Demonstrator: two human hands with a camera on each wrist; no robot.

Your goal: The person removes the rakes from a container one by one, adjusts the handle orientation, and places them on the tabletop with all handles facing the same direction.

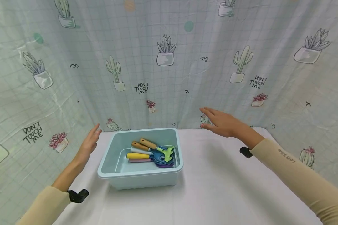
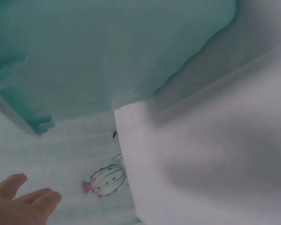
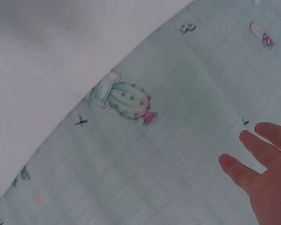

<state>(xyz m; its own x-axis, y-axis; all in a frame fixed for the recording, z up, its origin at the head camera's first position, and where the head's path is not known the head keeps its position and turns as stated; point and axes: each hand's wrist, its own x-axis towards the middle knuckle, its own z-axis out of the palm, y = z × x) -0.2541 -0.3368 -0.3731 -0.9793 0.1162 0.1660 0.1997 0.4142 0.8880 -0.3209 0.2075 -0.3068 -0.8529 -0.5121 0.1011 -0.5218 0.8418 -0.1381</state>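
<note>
A pale blue plastic basin (image 1: 140, 179) stands on the white table, left of centre in the head view. Toy garden tools lie in a pile at its right side: a green rake (image 1: 167, 153), a blue tool head (image 1: 158, 157), and handles in wood, yellow (image 1: 138, 156), white and pink. My left hand (image 1: 87, 148) is raised just left of the basin with fingers extended and nothing in it. Off to the basin's right, my right hand (image 1: 221, 122) hangs over the table's back part, fingers straight, holding nothing. In the left wrist view the basin's outer wall (image 2: 107, 56) fills the top.
The white table (image 1: 214, 187) runs back to a hanging curtain (image 1: 197, 75) printed with cacti and lettering, which also closes off both sides. Black wrist straps (image 1: 78, 196) sit at both cuffs. The table's edge (image 3: 75, 105) crosses the right wrist view.
</note>
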